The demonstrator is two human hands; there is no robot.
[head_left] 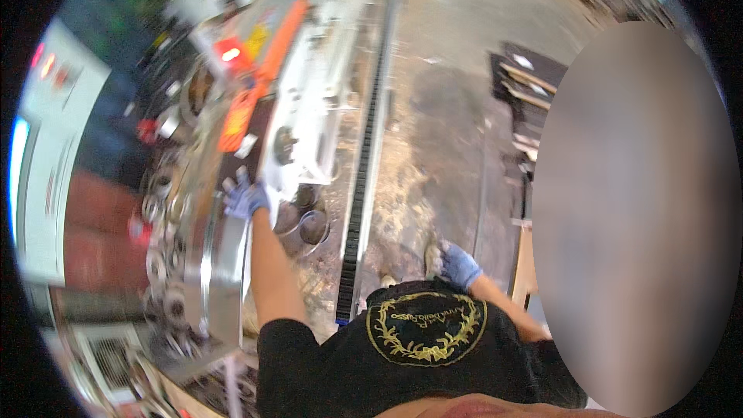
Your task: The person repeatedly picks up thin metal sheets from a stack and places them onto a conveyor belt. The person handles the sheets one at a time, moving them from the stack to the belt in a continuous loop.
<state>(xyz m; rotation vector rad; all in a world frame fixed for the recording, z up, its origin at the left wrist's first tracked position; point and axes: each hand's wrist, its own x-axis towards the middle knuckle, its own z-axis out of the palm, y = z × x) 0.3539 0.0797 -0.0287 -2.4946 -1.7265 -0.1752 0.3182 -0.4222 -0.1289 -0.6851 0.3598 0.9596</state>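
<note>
My left hand [246, 197], in a blue-grey work glove, reaches out to the left with its fingers spread. It is at the dark top of a long metal bench [249, 159]; blur hides whether it rests on it. An orange flat piece [237, 120] and a small white piece [246, 146] lie just beyond its fingertips. My right hand [460, 265], gloved the same way, hangs low beside my body. Its fingers are loosely apart, with nothing visible in them, above one of my shoes [431, 258].
A dark cable chain in a rail [364, 178] runs along the floor ahead. Round buckets [314, 227] stand beside the bench. Many metal rings [159, 267] lie at the left, near a pale control cabinet [54, 155]. Dark boards [534, 77] are stacked at the right. A large blurred oval covers the far right.
</note>
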